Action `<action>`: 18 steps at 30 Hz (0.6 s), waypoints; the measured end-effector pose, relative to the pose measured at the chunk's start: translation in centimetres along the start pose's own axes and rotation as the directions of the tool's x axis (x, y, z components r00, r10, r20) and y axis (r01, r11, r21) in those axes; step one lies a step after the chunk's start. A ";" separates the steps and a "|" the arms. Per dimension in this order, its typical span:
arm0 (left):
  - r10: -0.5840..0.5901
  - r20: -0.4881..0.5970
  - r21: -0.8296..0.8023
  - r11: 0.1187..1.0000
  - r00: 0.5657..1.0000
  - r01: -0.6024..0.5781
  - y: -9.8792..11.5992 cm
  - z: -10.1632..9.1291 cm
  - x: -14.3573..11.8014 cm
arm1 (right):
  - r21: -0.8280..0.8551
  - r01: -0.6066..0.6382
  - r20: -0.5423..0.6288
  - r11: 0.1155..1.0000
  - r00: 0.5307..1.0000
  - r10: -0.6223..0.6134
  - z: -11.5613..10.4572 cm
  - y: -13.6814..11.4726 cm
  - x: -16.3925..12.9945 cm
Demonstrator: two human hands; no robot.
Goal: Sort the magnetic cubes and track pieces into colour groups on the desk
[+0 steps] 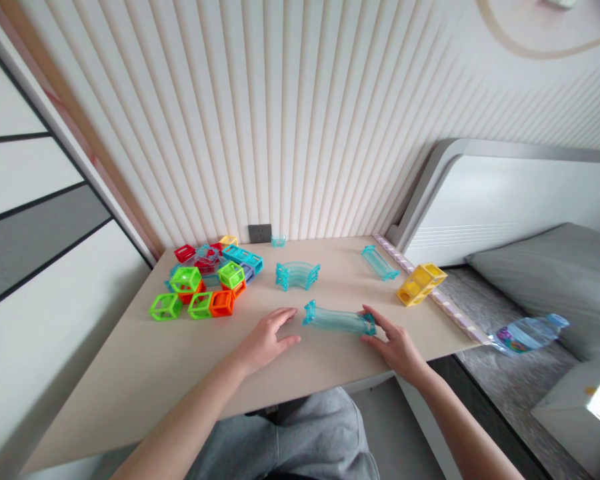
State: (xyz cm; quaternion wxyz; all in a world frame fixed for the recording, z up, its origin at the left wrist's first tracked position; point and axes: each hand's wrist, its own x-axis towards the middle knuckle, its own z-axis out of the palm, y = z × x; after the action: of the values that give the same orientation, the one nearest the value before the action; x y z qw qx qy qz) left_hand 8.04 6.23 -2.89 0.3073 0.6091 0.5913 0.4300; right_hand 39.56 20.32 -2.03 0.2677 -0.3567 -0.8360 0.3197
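A clear blue tube (339, 320) lies flat on the desk (130, 373) between the hands, its left end just beside the left hand (267, 340) and its right end touching the right hand (395, 343). The pale desk stands against a ribbed wall (280, 120), with a bed (520, 280) to the right. Both hands are open, fingers loosely spread; neither grips anything.

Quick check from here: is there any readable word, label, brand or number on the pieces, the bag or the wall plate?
None can be read.
Plastic bag off the table's right edge: coloured print, too blurred to read.
Wall plate: no marking visible.
Clear blue tube at the right hand, coloured cubes: no lettering visible.
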 end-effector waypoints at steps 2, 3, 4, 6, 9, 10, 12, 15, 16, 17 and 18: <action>-0.015 0.010 0.017 1.000 1.000 0.015 0.1 -0.1 0.0 | -0.019 -0.053 -0.112 0.998 0.992 0.051 -0.7 0.4 0.3; -0.017 0.013 0.026 1.000 1.000 0.017 0.1 -0.1 0.0 | -0.022 -0.091 -0.182 0.996 0.980 0.086 -1.0 0.6 0.5; -0.016 0.015 0.034 0.999 1.000 0.015 0.1 -0.1 0.0 | -0.019 -0.132 -0.252 0.991 0.960 0.123 -1.3 0.8 0.9; -0.010 0.017 0.045 0.999 1.000 0.009 0.1 -0.1 0.0 | 0.007 -0.208 -0.374 0.978 0.907 0.195 -1.8 1.0 1.9; -0.005 0.026 0.051 0.999 1.000 0.003 -0.1 0.0 -0.1 | 0.062 -0.301 -0.478 0.952 0.828 0.293 -2.2 1.3 3.9; -0.004 0.029 0.052 0.999 1.000 0.003 -0.2 0.0 -0.1 | 0.068 -0.326 -0.496 0.943 0.809 0.315 -2.2 1.4 4.6; -0.003 0.035 0.054 0.999 0.999 0.001 -0.3 0.0 -0.1 | 0.049 -0.364 -0.517 0.930 0.788 0.335 -2.0 1.6 6.0; 0.000 0.039 0.058 0.998 0.999 -0.002 -0.3 0.0 -0.1 | -0.018 -0.409 -0.522 0.913 0.782 0.340 -1.3 2.0 7.8; 0.002 0.040 0.060 0.998 0.999 -0.004 -0.3 0.0 -0.1 | -0.040 -0.428 -0.518 0.903 0.782 0.347 -1.0 2.1 8.3; 0.005 0.042 0.064 0.998 0.999 -0.008 -0.3 -0.1 -0.1 | -0.063 -0.449 -0.512 0.891 0.781 0.357 -0.7 2.2 8.8; 0.008 0.045 0.067 0.998 0.999 -0.011 -0.3 -0.1 -0.1 | -0.088 -0.468 -0.506 0.879 0.781 0.365 -0.4 2.4 9.2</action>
State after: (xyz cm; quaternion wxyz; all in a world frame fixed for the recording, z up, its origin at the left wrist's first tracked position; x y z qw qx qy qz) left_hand 7.86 6.12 -3.11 0.2977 0.6314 0.5956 0.3975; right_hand 35.30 28.76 -1.47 0.3477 -0.6265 -0.6729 0.1840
